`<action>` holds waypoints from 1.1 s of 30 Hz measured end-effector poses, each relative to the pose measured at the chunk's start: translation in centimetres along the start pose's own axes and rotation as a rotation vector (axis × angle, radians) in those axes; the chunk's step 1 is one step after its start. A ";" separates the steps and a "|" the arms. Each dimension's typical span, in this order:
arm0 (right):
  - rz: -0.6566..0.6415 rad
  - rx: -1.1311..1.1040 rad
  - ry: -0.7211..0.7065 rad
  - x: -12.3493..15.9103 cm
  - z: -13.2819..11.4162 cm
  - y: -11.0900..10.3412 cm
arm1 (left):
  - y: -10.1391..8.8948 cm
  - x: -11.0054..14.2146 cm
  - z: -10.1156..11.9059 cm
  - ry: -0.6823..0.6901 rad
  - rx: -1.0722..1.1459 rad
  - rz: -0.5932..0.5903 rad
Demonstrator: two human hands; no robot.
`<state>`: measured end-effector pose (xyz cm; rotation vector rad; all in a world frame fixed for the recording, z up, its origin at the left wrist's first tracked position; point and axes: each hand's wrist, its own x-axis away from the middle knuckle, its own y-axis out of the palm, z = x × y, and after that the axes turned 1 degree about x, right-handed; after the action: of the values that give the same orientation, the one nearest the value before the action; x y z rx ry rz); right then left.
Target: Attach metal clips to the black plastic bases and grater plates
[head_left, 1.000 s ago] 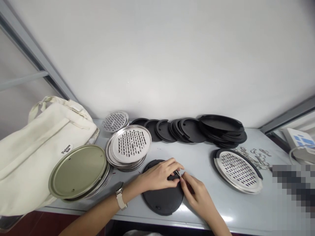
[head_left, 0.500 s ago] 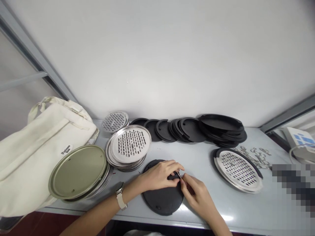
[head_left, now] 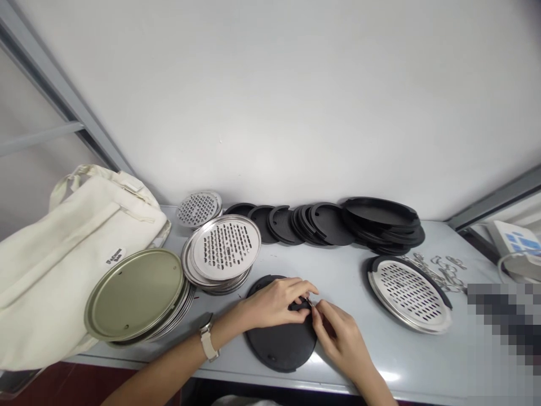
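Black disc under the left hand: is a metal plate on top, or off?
Off, from what shows: the black disc has its dark upper face exposed beside the left hand, which hides part of it.

On my screen: open tabletop (head_left: 346, 270) right of right hand (head_left: 338, 332), as far as slotted metal plates (head_left: 409, 290). Black disc (head_left: 281, 344) blocks space beneath left hand (head_left: 274, 303); farther out, stacked black discs (head_left: 332, 223) bar way to wall (head_left: 296, 113). Left of left hand, grater plates (head_left: 226, 248), green plate (head_left: 137, 293) crowd route.
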<state>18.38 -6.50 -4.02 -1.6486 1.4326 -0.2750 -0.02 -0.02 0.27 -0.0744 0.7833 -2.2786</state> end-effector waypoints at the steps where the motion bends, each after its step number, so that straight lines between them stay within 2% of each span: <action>1: 0.002 0.002 -0.002 0.0 0.0 0.0 | 0.0 0.0 0.0 0.002 -0.001 -0.002; 13: 0.024 0.007 0.001 0.2 0.1 0.1 | 0.1 0.1 0.0 0.025 -0.008 -0.001; 26: 0.061 0.023 0.012 0.1 0.0 -0.1 | 0.6 0.0 0.7 0.005 -0.124 0.063; 29: 0.126 0.017 0.063 0.2 -0.1 -0.2 | 0.7 0.0 0.2 0.024 -0.175 0.101; 33: 0.151 -0.008 0.181 0.3 0.0 -0.2 | 0.7 -0.1 -0.5 -0.038 -0.135 0.147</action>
<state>18.64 -6.76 -3.95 -1.5435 1.6862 -0.3398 0.39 -0.10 -0.51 -0.1183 0.8920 -2.0793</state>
